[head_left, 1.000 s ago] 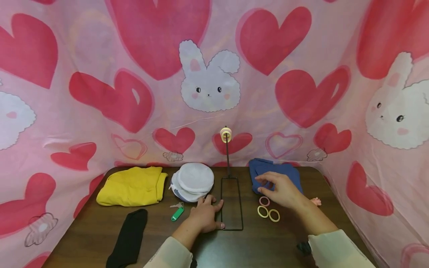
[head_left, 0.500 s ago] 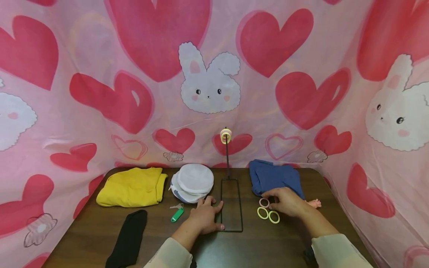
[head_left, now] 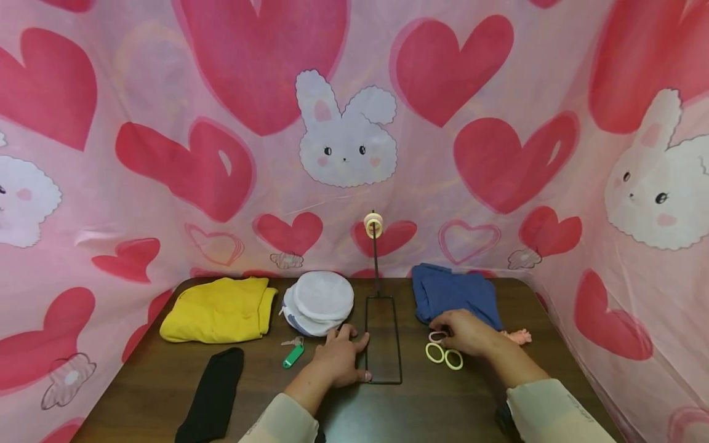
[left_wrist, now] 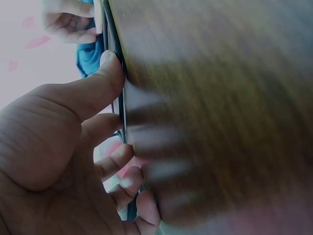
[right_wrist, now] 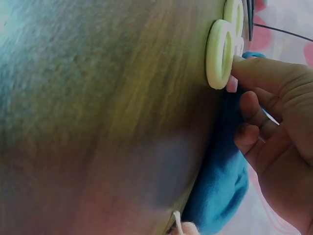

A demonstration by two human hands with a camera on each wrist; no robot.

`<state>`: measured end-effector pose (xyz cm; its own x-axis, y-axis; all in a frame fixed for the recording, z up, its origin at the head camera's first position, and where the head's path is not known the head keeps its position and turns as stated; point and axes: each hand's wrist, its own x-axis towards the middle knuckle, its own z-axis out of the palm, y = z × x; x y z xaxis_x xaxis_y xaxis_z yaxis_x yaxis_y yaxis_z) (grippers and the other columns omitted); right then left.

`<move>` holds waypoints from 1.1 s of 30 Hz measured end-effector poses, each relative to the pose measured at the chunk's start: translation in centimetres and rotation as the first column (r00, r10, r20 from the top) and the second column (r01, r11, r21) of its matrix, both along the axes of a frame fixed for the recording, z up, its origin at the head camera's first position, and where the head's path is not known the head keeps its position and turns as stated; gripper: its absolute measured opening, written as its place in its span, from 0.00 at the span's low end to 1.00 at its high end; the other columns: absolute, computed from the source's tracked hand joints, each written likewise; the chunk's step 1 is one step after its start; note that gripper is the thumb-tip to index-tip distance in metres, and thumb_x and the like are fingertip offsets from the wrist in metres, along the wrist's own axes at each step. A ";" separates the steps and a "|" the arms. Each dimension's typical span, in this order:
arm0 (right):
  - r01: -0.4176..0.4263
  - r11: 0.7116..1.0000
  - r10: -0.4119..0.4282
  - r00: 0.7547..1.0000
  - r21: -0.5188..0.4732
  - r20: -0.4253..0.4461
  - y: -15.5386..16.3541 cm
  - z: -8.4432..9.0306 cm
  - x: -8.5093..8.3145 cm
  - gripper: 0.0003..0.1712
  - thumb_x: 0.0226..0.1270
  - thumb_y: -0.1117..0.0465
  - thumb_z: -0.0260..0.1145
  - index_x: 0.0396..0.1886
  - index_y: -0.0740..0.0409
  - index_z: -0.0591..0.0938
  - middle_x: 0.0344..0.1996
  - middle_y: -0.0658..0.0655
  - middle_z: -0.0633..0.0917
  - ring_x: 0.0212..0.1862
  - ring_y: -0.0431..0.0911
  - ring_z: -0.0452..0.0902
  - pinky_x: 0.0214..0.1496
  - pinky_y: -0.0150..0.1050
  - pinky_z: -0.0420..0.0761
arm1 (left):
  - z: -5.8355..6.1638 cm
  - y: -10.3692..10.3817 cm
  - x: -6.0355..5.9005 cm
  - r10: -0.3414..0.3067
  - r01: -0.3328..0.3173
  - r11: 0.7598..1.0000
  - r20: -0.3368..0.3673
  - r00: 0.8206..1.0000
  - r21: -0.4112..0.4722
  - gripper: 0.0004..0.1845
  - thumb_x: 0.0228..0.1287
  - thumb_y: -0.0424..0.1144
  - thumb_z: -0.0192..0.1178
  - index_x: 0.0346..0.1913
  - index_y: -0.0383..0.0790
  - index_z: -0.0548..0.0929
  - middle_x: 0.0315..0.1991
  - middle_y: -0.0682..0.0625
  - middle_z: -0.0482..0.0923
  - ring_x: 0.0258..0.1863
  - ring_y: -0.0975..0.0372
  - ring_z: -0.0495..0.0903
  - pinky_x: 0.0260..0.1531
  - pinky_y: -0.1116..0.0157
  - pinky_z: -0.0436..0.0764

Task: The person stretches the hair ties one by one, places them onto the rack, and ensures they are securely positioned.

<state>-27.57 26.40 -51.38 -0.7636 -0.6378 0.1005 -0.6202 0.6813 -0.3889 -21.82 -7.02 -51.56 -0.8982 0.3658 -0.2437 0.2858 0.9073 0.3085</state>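
A black wire stand [head_left: 383, 338] has its rectangular base flat on the dark table [head_left: 138, 381], and its thin post carries a pale yellow ring [head_left: 373, 224] at the top. My left hand [head_left: 354, 354] rests on the base's left rail. In the left wrist view, that hand [left_wrist: 120, 122] has its thumb pressed against the wire [left_wrist: 122, 110]. To the right of the base lie a pink ring [head_left: 434, 336] and two yellow rings [head_left: 434, 352]. My right hand [head_left: 445, 332] has its curled fingertips on the pink ring, partly hiding it. In the right wrist view, the thumb [right_wrist: 254, 71] meets a yellow ring [right_wrist: 217, 54].
A folded yellow cloth [head_left: 218, 307], a stack of round white pads [head_left: 321, 301], a green key tag [head_left: 293, 354] and a black sock [head_left: 213, 394] lie to the left. A blue cloth [head_left: 454, 295] and a small pink item [head_left: 520, 336] lie to the right. Pink heart curtains wall the table.
My right hand came down off the blue cloth and toward me onto the pink ring. The left hand stayed on the stand's base.
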 end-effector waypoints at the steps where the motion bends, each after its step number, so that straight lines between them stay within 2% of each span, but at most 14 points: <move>1: -0.004 1.000 0.004 1.000 -0.006 -0.004 0.0 0.1 0.0 0.16 0.54 0.66 0.78 0.45 0.60 0.89 0.36 0.47 0.88 0.39 0.42 0.81 0.43 0.42 0.80 | 0.0 0.0 0.0 0.000 0.000 1.000 0.000 1.000 0.001 0.46 0.56 0.63 0.74 0.78 0.57 0.70 0.69 0.47 0.63 0.64 0.45 0.63 0.47 0.38 0.77; 9: 0.000 0.995 -0.007 0.998 -0.099 -0.069 0.7 0.9 0.6 0.11 0.59 0.67 0.76 0.42 0.56 0.89 0.33 0.44 0.87 0.37 0.38 0.80 0.41 0.39 0.81 | -0.1 0.0 -0.2 0.001 -0.001 1.000 0.000 1.000 -0.004 0.46 0.56 0.63 0.73 0.78 0.57 0.70 0.69 0.47 0.63 0.64 0.46 0.63 0.48 0.38 0.76; 14: -0.013 0.991 -0.011 0.985 -0.135 -0.170 0.2 2.1 1.4 0.12 0.60 0.65 0.77 0.44 0.51 0.90 0.35 0.40 0.85 0.39 0.35 0.78 0.41 0.38 0.80 | -0.2 0.0 -0.2 0.004 -0.004 1.000 -0.018 1.000 -0.009 0.46 0.56 0.64 0.74 0.77 0.58 0.71 0.68 0.47 0.63 0.64 0.46 0.63 0.46 0.39 0.77; 19: -0.070 0.976 0.005 0.954 -0.206 -0.299 -1.0 3.9 2.2 0.16 0.56 0.66 0.80 0.45 0.50 0.91 0.38 0.39 0.86 0.42 0.35 0.77 0.43 0.40 0.80 | -0.2 0.0 -0.1 0.008 -0.008 1.000 -0.008 1.000 -0.010 0.46 0.56 0.64 0.74 0.77 0.58 0.71 0.69 0.47 0.63 0.64 0.46 0.63 0.46 0.39 0.77; 23: -0.131 0.953 0.016 0.923 -0.275 -0.384 -2.0 5.8 2.8 0.17 0.55 0.67 0.80 0.44 0.49 0.90 0.39 0.40 0.87 0.42 0.36 0.80 0.44 0.39 0.81 | -0.1 0.0 0.0 0.010 -0.010 1.000 0.007 1.000 -0.009 0.46 0.56 0.64 0.74 0.77 0.58 0.71 0.69 0.47 0.63 0.63 0.46 0.63 0.46 0.39 0.77; 29: -0.210 0.909 0.044 0.908 -0.361 -0.417 -3.6 9.0 4.0 0.18 0.57 0.68 0.79 0.46 0.50 0.89 0.41 0.43 0.86 0.39 0.36 0.81 0.41 0.31 0.80 | -0.2 0.0 -0.1 0.004 -0.004 1.000 0.013 1.000 -0.010 0.46 0.56 0.64 0.73 0.78 0.58 0.70 0.69 0.48 0.63 0.64 0.46 0.63 0.47 0.39 0.77; 33: -0.292 0.875 0.072 0.866 -0.385 -0.495 -4.8 11.2 4.7 0.14 0.62 0.64 0.77 0.48 0.50 0.89 0.43 0.44 0.86 0.39 0.37 0.81 0.43 0.28 0.79 | -0.2 0.0 -0.2 0.005 -0.005 1.000 0.008 1.000 -0.013 0.46 0.56 0.64 0.73 0.78 0.58 0.70 0.69 0.48 0.63 0.64 0.46 0.63 0.47 0.39 0.77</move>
